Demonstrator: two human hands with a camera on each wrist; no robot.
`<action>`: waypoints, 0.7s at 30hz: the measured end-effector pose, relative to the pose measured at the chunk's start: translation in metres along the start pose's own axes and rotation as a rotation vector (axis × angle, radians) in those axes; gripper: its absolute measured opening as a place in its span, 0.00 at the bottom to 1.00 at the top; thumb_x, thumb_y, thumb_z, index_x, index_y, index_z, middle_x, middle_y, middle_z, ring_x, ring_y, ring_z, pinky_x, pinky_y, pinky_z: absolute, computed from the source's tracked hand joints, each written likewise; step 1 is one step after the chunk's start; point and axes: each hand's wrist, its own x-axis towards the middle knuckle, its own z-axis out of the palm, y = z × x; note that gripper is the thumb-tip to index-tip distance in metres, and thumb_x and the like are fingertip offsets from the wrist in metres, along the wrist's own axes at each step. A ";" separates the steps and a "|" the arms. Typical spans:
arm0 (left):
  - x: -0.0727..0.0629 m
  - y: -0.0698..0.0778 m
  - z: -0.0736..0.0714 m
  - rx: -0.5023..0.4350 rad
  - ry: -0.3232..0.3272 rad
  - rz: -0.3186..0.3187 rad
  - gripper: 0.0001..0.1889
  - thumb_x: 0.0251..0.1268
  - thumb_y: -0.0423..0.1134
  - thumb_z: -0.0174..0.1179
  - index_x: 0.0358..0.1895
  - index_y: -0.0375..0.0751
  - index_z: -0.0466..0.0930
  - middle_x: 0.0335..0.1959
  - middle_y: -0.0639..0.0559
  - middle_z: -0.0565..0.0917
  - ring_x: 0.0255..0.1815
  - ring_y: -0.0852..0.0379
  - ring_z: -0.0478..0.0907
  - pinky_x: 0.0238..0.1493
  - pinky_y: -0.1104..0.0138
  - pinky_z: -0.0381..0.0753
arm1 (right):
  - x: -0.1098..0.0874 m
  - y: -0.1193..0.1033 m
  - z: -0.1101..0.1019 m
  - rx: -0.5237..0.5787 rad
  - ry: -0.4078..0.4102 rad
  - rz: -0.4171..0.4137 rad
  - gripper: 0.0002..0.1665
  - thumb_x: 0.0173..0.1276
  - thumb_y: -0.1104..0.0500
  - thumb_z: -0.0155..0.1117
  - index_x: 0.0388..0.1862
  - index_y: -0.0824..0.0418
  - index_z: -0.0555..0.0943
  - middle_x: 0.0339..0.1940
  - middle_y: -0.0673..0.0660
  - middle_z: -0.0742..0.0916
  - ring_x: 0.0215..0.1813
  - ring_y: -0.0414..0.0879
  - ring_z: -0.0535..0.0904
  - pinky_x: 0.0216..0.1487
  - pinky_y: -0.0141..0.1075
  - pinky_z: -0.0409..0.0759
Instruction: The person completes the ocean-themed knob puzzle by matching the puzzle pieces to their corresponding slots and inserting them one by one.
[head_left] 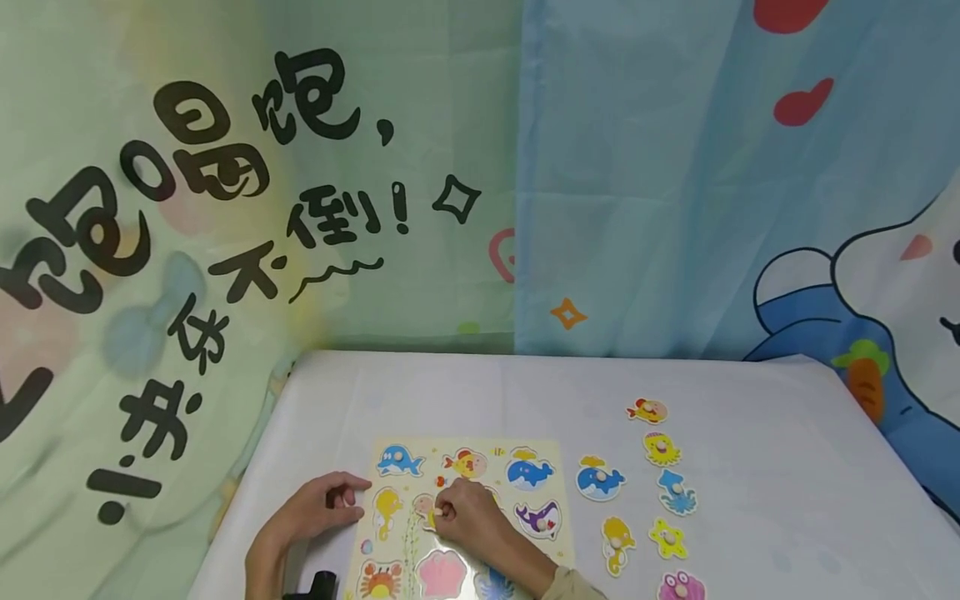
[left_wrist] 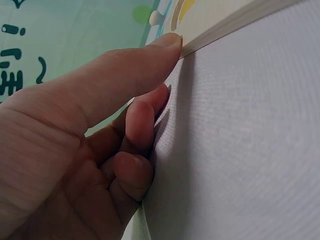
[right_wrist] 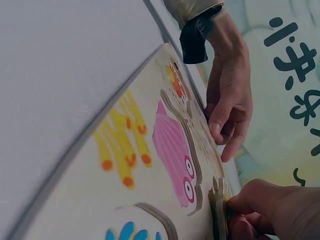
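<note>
White table (head_left: 787,500): piece (head_left: 424,507) in right grip (head_left: 476,518) (left grip (head_left: 311,510) touches puzzle board (head_left: 408,546)).

Sea-animal puzzle board (head_left: 497,473) with loose pieces

The cream board lies flat, sea creatures in its shallow cutouts. One piece (right_wrist: 219,220), mostly hidden, is pinched by the right hand (head_left: 474,518) at the board. To the board's right lie a blue whale (head_left: 595,484) and a yellow seahorse (head_left: 617,536); beyond them, in a rough line, a red-and-yellow fish (head_left: 648,411), a yellow fish (head_left: 662,451), a blue octopus (head_left: 678,495), a yellow starfish (head_left: 667,539) and a pink shell (head_left: 681,588) with eyes.
</note>
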 end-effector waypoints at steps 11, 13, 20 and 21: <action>0.000 -0.001 0.001 -0.011 -0.013 0.025 0.21 0.54 0.42 0.71 0.52 0.42 0.82 0.32 0.51 0.73 0.33 0.61 0.68 0.33 0.71 0.67 | 0.001 -0.006 0.001 -0.020 -0.037 0.077 0.04 0.46 0.66 0.64 0.18 0.60 0.83 0.17 0.45 0.73 0.24 0.31 0.61 0.27 0.23 0.61; 0.000 -0.002 0.001 -0.014 -0.017 0.030 0.21 0.55 0.42 0.70 0.52 0.42 0.82 0.33 0.51 0.73 0.33 0.62 0.68 0.33 0.71 0.67 | 0.000 -0.007 0.001 -0.016 -0.045 0.095 0.03 0.47 0.66 0.64 0.18 0.60 0.82 0.18 0.45 0.73 0.24 0.31 0.61 0.27 0.24 0.61; 0.000 -0.002 0.000 -0.008 -0.020 0.042 0.20 0.55 0.42 0.70 0.52 0.42 0.82 0.32 0.51 0.73 0.33 0.62 0.68 0.34 0.71 0.67 | 0.000 -0.007 0.003 -0.034 -0.068 0.111 0.05 0.48 0.66 0.64 0.17 0.59 0.80 0.19 0.45 0.71 0.25 0.32 0.61 0.28 0.24 0.61; 0.000 -0.002 0.000 -0.009 -0.020 0.042 0.21 0.55 0.42 0.70 0.52 0.42 0.82 0.32 0.51 0.73 0.33 0.62 0.68 0.34 0.71 0.67 | 0.001 -0.007 0.003 -0.037 -0.076 0.109 0.05 0.48 0.66 0.65 0.18 0.59 0.80 0.19 0.45 0.71 0.25 0.32 0.61 0.28 0.24 0.61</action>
